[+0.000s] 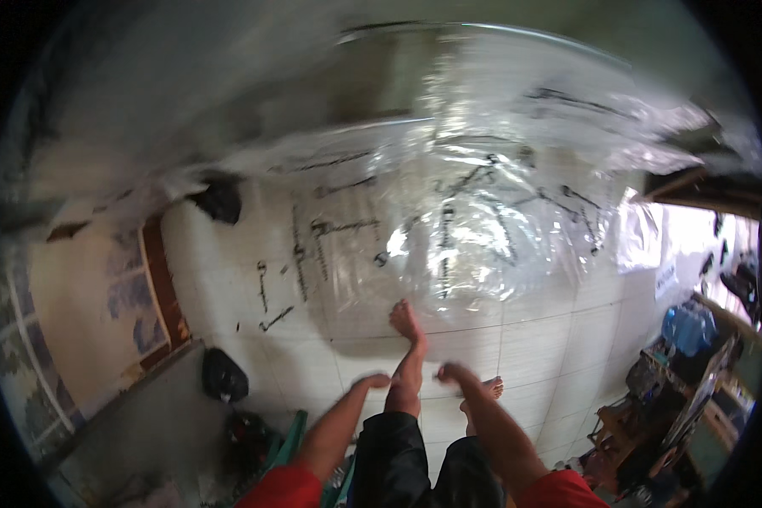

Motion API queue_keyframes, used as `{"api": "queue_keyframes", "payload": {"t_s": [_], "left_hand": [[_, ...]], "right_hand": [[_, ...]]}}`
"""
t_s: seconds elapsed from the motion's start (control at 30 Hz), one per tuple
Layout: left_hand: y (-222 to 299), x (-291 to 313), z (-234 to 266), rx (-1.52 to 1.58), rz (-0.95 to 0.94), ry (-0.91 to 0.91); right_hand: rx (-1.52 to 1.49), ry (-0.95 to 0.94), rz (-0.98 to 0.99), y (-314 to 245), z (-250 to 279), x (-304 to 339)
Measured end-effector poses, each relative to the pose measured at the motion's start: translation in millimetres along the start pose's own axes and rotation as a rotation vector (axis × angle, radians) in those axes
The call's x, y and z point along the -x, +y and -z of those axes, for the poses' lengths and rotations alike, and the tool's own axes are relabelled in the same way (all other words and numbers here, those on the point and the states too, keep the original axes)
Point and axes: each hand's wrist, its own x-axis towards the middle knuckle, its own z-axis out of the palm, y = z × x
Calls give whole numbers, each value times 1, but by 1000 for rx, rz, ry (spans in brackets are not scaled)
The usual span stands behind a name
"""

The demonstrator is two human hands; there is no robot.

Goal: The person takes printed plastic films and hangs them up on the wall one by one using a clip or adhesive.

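My left hand (pixel 372 381) reaches in over my left leg, blurred, so its fingers cannot be made out. Opposite it, my right hand (pixel 455 372) hangs above the floor near my right foot, smeared as well. I see nothing held in either hand. Ahead of my feet a large crumpled clear plastic sheet (pixel 474 254) lies over the pale tiled floor, glinting with light. Black script-like marks show on and around it. Another stretch of clear plastic spans the upper part of the view, blurred.
At left are a black plastic bag (pixel 223 374), another dark bundle (pixel 220 200) and a brown door-like edge (pixel 165 279). On the right stand a blue water jug (pixel 688 328) and a cluttered wooden rack (pixel 622 427). A bright doorway (pixel 720 254) lies beyond.
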Motion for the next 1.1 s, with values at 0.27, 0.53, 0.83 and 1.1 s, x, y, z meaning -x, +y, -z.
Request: {"api": "queue_keyframes", "payload": {"t_s": [0.27, 0.53, 0.83, 1.1], "left_hand": [[183, 218, -49, 56, -311, 504], [388, 328, -183, -186, -793, 646], [866, 622, -298, -269, -1294, -491], [1048, 668, -360, -306, -1621, -620]], "right_hand": [[-1304, 783, 132, 122, -191, 228], [-1162, 2120, 277, 246, -179, 721], [-331, 3041, -405, 429, -359, 947], [-384, 3040, -727, 583, -385, 1062]]}}
